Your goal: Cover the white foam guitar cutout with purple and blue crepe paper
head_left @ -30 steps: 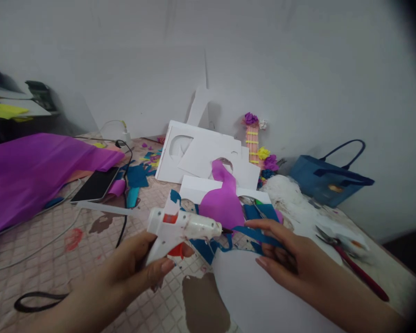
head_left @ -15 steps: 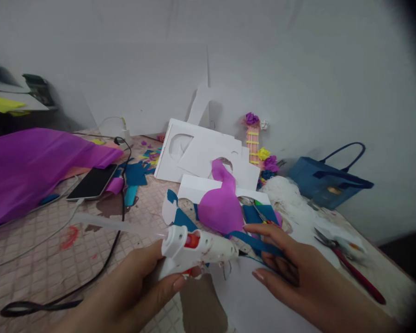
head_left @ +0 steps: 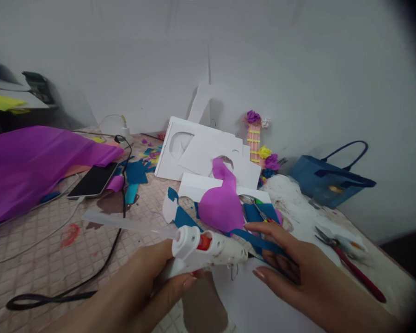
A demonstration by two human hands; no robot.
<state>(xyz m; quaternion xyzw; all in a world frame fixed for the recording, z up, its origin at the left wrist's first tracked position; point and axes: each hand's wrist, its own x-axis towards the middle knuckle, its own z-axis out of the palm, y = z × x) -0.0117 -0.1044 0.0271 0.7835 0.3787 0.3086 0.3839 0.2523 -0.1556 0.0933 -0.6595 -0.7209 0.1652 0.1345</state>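
My left hand [head_left: 159,273] is wrapped round the grip of a white hot glue gun [head_left: 211,249], a clear glue stick [head_left: 125,222] jutting from its back end. The gun's dark nozzle points right, at the edge of a blue paper strip [head_left: 260,241]. That strip is held between the fingers and thumb of my right hand [head_left: 291,268]; whether nozzle and strip touch, I cannot tell. Just beyond lies a purple paper shape [head_left: 222,208] with a narrow neck. Under my right hand is a white sheet [head_left: 260,305].
White cut-out boards [head_left: 201,152] lean at the back. A blue bag [head_left: 333,180], a heap of white string [head_left: 284,194] and red-handled pliers [head_left: 357,273] lie right. At left are a phone [head_left: 93,180], a black cable [head_left: 107,259] and purple paper [head_left: 38,171].
My left hand has moved the glue gun a little to the right, bringing its nozzle nearer the blue strip. My right hand has stayed almost still, holding the strip.
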